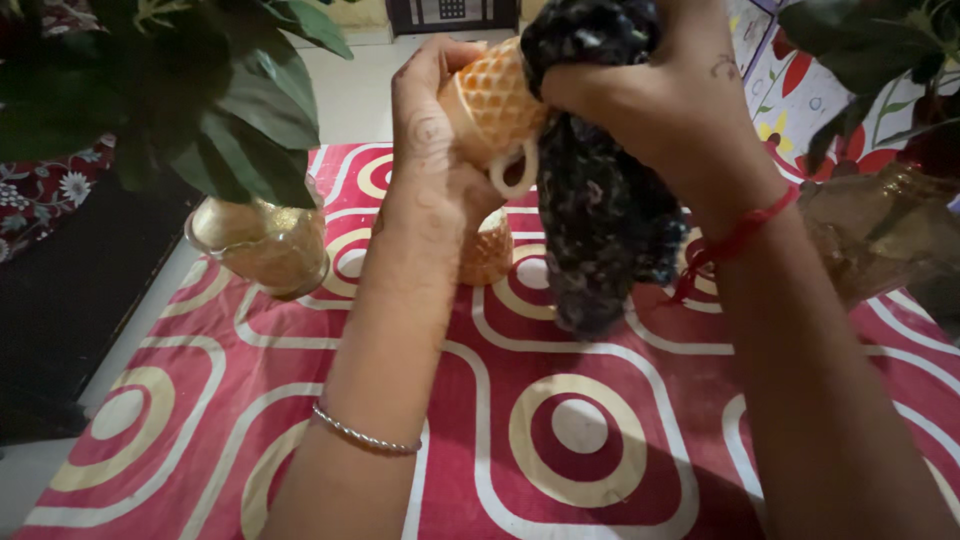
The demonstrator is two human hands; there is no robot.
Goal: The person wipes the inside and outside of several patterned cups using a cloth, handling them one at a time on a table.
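Left hand (435,150) grips the orange cup (492,105) sideways, exposing its wall. Right hand (655,95), just beside it, clenches a dark cloth (600,230) against the cup; a second cup (487,250) sits below.

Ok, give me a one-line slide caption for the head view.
Left hand holds an orange cup while the right hand presses a dark cloth against it.

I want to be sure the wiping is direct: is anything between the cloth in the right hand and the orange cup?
Nothing visible. The right hand presses the dark cloth straight against the orange cup, which the left hand holds above the table.
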